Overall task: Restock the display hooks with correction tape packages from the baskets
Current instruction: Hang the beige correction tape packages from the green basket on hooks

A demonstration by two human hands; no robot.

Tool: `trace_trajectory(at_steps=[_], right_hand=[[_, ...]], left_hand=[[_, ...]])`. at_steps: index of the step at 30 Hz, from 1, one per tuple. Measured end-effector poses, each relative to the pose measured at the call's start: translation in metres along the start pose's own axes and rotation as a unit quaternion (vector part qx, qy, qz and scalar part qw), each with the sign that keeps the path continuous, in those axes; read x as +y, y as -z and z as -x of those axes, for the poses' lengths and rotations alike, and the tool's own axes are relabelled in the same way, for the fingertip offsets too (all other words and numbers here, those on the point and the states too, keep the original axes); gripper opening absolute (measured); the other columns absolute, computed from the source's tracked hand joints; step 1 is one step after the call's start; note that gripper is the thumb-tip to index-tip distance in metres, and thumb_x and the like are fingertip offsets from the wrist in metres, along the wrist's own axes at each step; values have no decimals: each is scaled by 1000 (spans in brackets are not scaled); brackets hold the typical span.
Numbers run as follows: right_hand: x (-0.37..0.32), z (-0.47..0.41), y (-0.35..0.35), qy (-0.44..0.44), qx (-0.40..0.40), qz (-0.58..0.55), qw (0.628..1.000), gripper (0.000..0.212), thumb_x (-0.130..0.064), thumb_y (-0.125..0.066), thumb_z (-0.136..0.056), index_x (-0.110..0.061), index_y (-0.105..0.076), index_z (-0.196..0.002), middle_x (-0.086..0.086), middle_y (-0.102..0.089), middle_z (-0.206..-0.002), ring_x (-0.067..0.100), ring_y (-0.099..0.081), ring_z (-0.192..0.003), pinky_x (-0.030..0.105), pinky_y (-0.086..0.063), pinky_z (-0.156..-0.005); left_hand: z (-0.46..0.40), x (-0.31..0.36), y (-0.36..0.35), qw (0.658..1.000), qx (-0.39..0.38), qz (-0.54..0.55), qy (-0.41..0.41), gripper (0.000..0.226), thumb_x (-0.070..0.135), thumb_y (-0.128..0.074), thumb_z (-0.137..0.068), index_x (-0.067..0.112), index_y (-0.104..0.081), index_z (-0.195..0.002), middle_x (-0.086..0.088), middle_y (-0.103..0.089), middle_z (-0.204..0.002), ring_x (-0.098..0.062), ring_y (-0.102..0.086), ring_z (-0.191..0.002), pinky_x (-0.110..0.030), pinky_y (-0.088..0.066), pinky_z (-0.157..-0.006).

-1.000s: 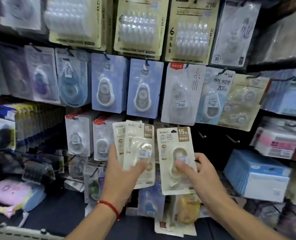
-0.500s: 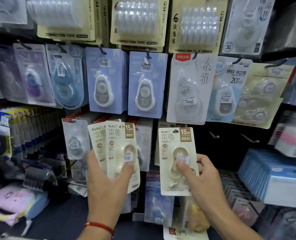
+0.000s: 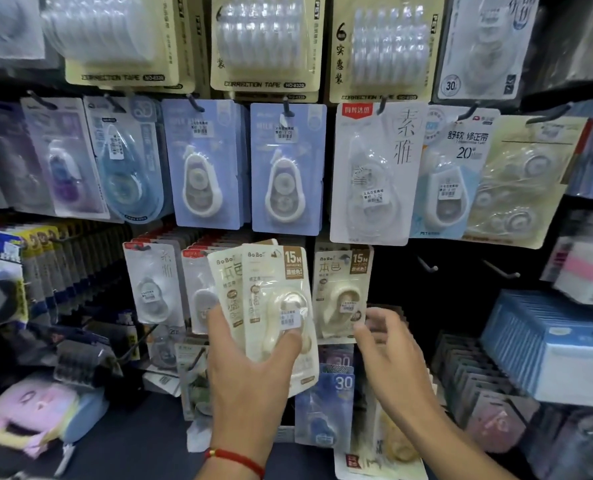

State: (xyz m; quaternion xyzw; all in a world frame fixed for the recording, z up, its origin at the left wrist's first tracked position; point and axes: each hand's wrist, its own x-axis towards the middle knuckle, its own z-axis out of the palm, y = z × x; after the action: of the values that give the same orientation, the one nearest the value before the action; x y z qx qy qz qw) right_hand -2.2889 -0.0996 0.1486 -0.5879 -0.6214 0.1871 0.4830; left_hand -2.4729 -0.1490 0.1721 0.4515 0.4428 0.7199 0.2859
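Left hand (image 3: 250, 375) at centre frame grips a fanned stack of cream packages (image 3: 274, 306): brown "15M" corner tag, white tape dispenser under a clear blister, thumb on the front. Just right, an identical hung package (image 3: 342, 294) sits on the display. Right hand (image 3: 388, 355) is released, fingers loose below it.

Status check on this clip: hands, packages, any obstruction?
Left hand grips beige correction tape packages. Right hand open beside hung beige package. Two bare hooks right of it, unobstructed.
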Motion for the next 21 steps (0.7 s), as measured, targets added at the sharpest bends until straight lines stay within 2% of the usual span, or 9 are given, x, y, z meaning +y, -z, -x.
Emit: trace_trajectory(at_steps=[1, 3, 6, 7, 11, 15, 17, 19, 21], right_hand=[[-5, 7, 3, 6, -27, -53, 998, 41, -74, -51, -92, -50, -57, -125, -22, -63, -126, -8, -61, -110, 18, -49, -86], [-15, 20, 6, 4, -95, -144, 985, 51, -90, -53, -79, -60, -59, -120, -27, -68, -120, -7, -64, -110, 22, -53, -86], [-21, 30, 5, 18, -150, -186, 971, 47, -83, -65, -80, -57, -63, -119, -20, -73, -118, 2, -69, -111, 27, -57, -92], [-20, 32, 5, 21, -145, -191, 971, 41, -78, -69, -81, -57, -64, -117, -19, -74, -116, 3, -70, -108, 25, -58, -90], [-17, 37, 13, 5, -119, -208, 971, 28, -63, -78, -79, -59, -68, -105, -18, -75, -107, 6, -73, -98, 19, -58, -82], [-19, 40, 19, -12, -92, -236, 967, 40, -58, -81, -75, -36, -70, -106, -12, -79, -103, 8, -76, -93, 20, -60, -77], [-20, 38, 20, -33, -70, -255, 964, 36, -46, -78, -82, -31, -64, -111, -10, -80, -100, 12, -78, -89, 28, -63, -70], [-21, 36, 23, -43, -45, -255, 965, 25, -34, -75, -93, -34, -59, -112, -13, -79, -98, 10, -78, -86, 32, -61, -70], [-21, 35, 26, -37, -32, -246, 968, 25, -32, -73, -94, -36, -56, -112, -18, -78, -98, 5, -77, -85, 25, -57, -67]], left_hand=[[1, 0, -1, 1000, -15, 3, 8, 65, 26, -85, -69, 44, -55, -123, 15, -76, -110, -8, -76, -96, -42, -66, -77], [2, -1, -3, 998, -53, 8, 27, 56, 25, -85, -68, 44, -60, -114, 12, -77, -107, -11, -77, -93, -41, -66, -72], [7, -2, -7, 995, -95, -9, 36, 55, 25, -86, -69, 43, -61, -114, 12, -77, -107, -8, -76, -94, -27, -63, -73], [8, -2, -8, 994, -104, -11, 43, 58, 23, -87, -70, 40, -61, -118, 12, -77, -108, -7, -76, -96, -24, -63, -76], [11, -3, -8, 989, -131, -15, 74, 65, 9, -93, -76, 31, -59, -127, 10, -77, -112, -10, -75, -102, -36, -65, -84], [13, -1, -4, 985, -151, -1, 81, 59, 19, -92, -77, 33, -60, -124, 11, -78, -113, -8, -76, -101, -25, -63, -78], [12, -1, -2, 987, -133, 13, 93, 44, 19, -84, -87, 38, -63, -119, 12, -78, -112, -7, -76, -100, -24, -63, -74], [9, -2, 1, 991, -94, -10, 90, 35, 17, -75, -93, 46, -66, -109, 17, -78, -107, -3, -74, -98, -26, -60, -77], [5, -2, 5, 994, -58, -25, 88, 32, 17, -72, -93, 47, -66, -103, 17, -78, -101, -4, -75, -91, -28, -60, -72]])
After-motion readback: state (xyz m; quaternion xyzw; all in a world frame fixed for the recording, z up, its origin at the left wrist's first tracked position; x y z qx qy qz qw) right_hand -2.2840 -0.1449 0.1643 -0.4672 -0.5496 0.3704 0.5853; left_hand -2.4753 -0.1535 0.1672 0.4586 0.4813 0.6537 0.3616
